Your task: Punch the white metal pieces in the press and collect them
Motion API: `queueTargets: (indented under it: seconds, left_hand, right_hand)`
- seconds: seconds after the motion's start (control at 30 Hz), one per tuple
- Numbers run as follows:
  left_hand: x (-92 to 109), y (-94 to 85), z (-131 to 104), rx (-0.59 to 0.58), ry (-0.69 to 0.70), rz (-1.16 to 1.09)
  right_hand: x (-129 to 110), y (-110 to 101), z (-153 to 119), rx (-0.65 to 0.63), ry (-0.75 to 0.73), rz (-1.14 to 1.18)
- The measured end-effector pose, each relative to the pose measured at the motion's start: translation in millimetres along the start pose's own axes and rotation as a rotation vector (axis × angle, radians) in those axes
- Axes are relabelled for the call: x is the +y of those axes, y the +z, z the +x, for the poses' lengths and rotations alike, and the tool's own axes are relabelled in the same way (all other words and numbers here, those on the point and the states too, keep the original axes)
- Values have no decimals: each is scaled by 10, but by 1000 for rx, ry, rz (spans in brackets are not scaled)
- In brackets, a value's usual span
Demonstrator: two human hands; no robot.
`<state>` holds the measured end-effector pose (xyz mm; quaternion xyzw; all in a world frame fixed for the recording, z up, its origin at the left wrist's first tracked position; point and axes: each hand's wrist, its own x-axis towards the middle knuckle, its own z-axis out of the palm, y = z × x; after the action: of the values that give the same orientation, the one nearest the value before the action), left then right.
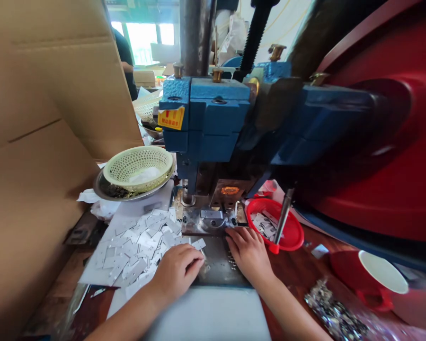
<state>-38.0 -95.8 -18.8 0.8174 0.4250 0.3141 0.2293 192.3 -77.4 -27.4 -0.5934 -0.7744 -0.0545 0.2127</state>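
My left hand [179, 271] is closed at the front of the press, thumb and forefinger together, with a small flat metal plate [199, 244] at its fingertips. My right hand [251, 255] has its fingers bent and drawn together at the front right edge of the die [210, 220]; whatever they pinch is hidden. Another metal plate [212, 214] lies on the die, under the blue press head [213, 118]. Tiny metal pieces [231, 260] sit in a row on the steel plate [216, 272] beside my right thumb. Many loose metal plates [138, 248] are heaped left of my left hand.
A red basket [294, 244] with metal plates stands right of the die. A pale green strainer [139, 166] rests in a metal bowl at left. Cardboard [57, 94] walls the left side, a large red wheel [383, 142] the right. A red mug [358, 277] and bagged small parts [335, 308] lie lower right.
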Motion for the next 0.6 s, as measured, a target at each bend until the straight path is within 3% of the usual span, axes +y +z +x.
queueTargets:
  seconds: [0.6]
  left_hand:
    - [-1,-39,4,23,-15,-43]
  right_hand:
    - [57,41,29,46,-54,20]
